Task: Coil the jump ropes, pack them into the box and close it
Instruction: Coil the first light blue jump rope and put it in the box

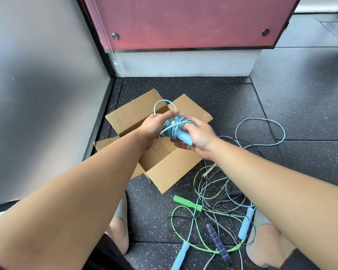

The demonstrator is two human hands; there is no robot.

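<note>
An open cardboard box (170, 172) sits on the dark speckled floor with its flaps spread. Above it both hands hold a light blue jump rope (173, 126) wound into a bundle around its handles. My left hand (156, 123) pinches a loop of the cord at the top. My right hand (196, 136) grips the bundle and a blue handle from the right. To the right lies a tangle of loose ropes (213, 193): a green handle (186, 203), a black and blue handle (218, 242), and blue handles (246, 224).
A grey wall (37, 84) stands close on the left, and a red panel (183, 22) over a white base is behind the box. A blue cord loop (260, 131) lies on the floor to the right. My socked feet (269, 248) flank the tangle.
</note>
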